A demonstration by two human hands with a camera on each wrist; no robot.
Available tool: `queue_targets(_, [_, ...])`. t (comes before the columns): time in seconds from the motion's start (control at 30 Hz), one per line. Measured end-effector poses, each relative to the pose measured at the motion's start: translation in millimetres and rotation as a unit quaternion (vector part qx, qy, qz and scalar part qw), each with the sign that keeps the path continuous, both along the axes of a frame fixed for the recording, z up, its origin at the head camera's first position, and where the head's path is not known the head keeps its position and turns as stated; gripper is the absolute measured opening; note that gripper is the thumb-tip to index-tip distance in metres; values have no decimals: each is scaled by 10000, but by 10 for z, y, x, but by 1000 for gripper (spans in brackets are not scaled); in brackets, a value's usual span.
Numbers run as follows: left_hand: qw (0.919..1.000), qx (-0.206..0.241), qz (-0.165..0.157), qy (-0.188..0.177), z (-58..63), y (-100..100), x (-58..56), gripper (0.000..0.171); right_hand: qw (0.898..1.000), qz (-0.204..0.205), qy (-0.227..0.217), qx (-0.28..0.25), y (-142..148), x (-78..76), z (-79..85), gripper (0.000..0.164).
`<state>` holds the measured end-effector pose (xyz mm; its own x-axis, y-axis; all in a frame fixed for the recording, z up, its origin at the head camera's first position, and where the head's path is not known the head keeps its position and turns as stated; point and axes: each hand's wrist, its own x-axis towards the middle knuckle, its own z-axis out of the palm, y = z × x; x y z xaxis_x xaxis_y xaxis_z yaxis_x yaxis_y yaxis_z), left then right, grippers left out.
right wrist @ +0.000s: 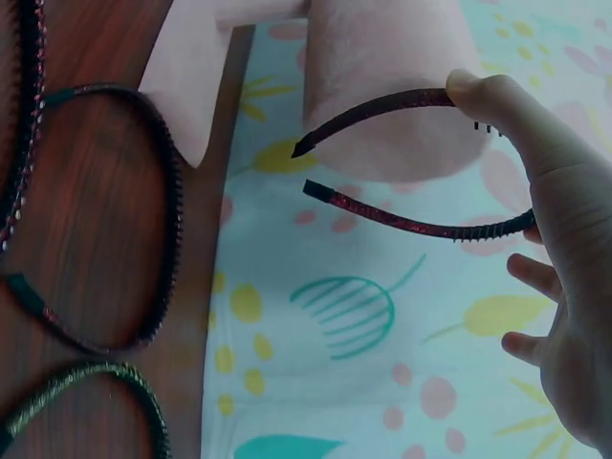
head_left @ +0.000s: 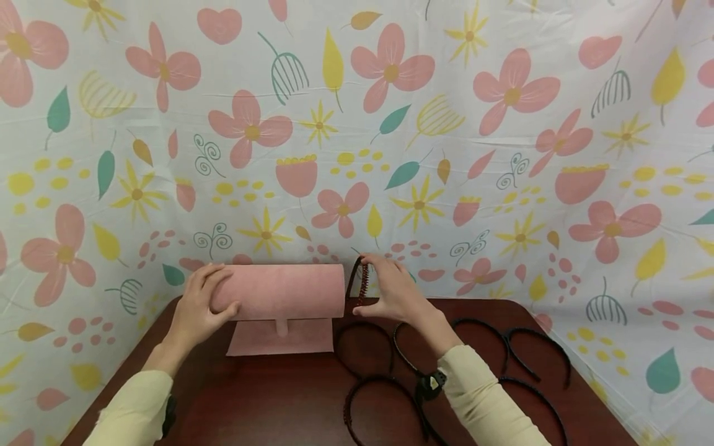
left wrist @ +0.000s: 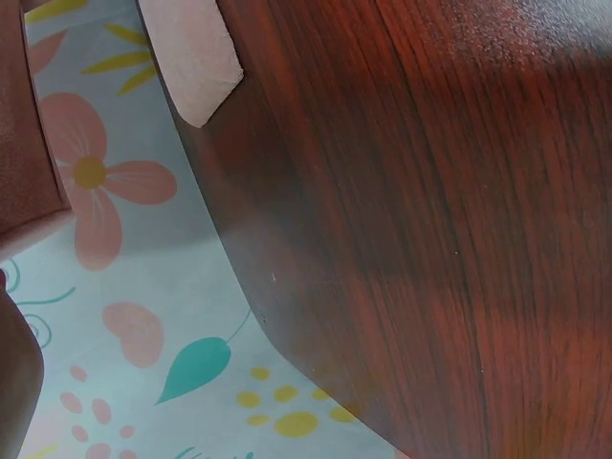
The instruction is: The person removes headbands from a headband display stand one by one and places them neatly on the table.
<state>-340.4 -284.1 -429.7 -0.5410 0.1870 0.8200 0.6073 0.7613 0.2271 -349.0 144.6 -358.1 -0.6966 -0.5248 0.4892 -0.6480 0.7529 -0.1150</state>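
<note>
A pink velvety stand with a horizontal roll point(head_left: 284, 291) on a flat base point(head_left: 262, 344) stands at the back of the table. My left hand point(head_left: 195, 310) grips the roll's left end, thumb at the front and fingers over the top. Just off the roll's right end, my right hand point(head_left: 393, 291) holds a dark headband point(head_left: 364, 285) with reddish beads between thumb and fingers. In the right wrist view, the headband's point(right wrist: 382, 105) two tips point toward the roll's end point(right wrist: 402, 143). Only a dark edge of the left hand point(left wrist: 17, 382) shows in the left wrist view.
Several dark headbands lie on the reddish-brown table point(head_left: 268, 396), including one by the stand's base point(head_left: 338, 350), one nearer the front point(head_left: 385, 377) and one at right point(head_left: 535, 331). A flower-print cloth point(head_left: 357, 155) hangs behind the table.
</note>
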Motion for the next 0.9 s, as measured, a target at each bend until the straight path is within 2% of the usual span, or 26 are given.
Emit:
queue_targets(0.17, [10000, 15, 30, -11, 18, 22, 15, 67, 9997, -163, -60, -166, 177, 90, 45, 103])
queue_targets(0.4, [9999, -7, 82, -97, 29, 35, 45, 67, 9983, -568, -139, 70, 448, 271, 65, 101])
queue_targets(0.57, [9999, -17, 55, -83, 25, 33, 35, 67, 9964, -803, -251, 72, 647, 350, 21, 99])
queue_targets(0.7, [10000, -18, 45, -23, 16, 28, 27, 67, 9952, -961, -127, 157, 819, 402, -31, 100])
queue_targets(0.9, [10000, -1, 38, 17, 18, 24, 30, 67, 9951, -980, 77, 142, 1053, 487, -87, 103])
